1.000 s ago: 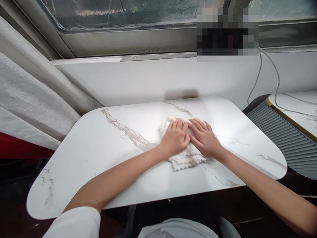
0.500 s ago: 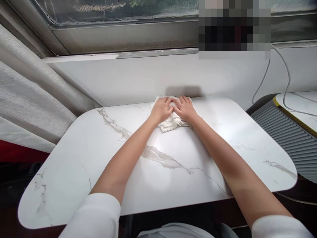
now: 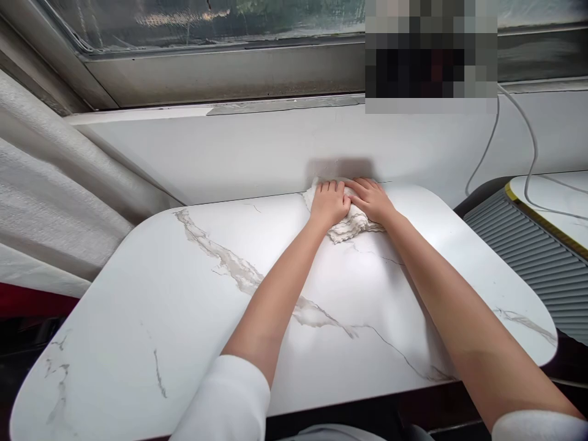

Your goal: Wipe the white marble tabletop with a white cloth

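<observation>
- Head view: both hands lie palm down near the upper middle of the frame, side by side with thumbs close, the left hand (image 3: 329, 204) and right hand (image 3: 372, 201) spread over a white cloth (image 3: 349, 228) rather than clenched around it.
- That cloth sits at the far edge of the worktop (image 3: 206, 355), bunched in folds towards the viewer; its underside is hidden.
- Pushing farther up the frame could knock the fingertips against the white wall (image 3: 229, 159), since little worktop remains beyond them.
- With pressure from above and no visible pinch, the cloth might slip or ruck up under one palm if the hands press unevenly.
- A wide sweep towards the right of the frame could snag the loose cable (image 3: 535, 144), though it hangs well apart from the hands.
</observation>
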The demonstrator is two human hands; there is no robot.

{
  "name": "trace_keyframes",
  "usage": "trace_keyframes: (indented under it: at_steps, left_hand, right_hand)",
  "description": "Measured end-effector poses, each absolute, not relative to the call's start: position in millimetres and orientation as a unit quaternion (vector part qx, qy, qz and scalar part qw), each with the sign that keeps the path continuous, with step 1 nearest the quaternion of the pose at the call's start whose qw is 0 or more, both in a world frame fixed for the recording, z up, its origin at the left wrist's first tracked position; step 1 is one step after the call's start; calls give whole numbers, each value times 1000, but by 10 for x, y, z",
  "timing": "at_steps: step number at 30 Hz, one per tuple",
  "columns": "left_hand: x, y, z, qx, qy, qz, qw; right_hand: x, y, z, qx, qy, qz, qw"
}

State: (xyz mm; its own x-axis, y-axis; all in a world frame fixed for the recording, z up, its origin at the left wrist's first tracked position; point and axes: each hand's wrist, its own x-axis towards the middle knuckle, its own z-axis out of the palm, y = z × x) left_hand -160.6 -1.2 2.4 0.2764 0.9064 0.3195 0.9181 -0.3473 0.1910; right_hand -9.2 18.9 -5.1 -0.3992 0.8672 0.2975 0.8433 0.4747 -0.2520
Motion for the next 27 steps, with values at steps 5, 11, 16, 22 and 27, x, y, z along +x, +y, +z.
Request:
trace_keyframes:
  at_steps: [5, 11, 16, 22, 27]
  left_hand:
    - [-1512, -104, -13, -803, -561, -200, 8]
    - [-1471, -439, -40, -803, -563, -194, 6]
    - [-1387, -866, -29, -807, -561, -182, 7]
    - [-1232, -1612, 7, -813, -556, -171, -20]
    - [-1085, -2177, 6, -850, -502, -159, -9]
  right_hand:
    - [28, 66, -50, -518, -835, 29, 182]
    - [81, -285, -39, -520, -840, 13, 156]
    - [182, -725, -58, -510, -846, -6, 156]
    - [432, -1373, -88, -476, -866, -5, 153]
    - [682, -1975, -50, -454, -873, 15, 177]
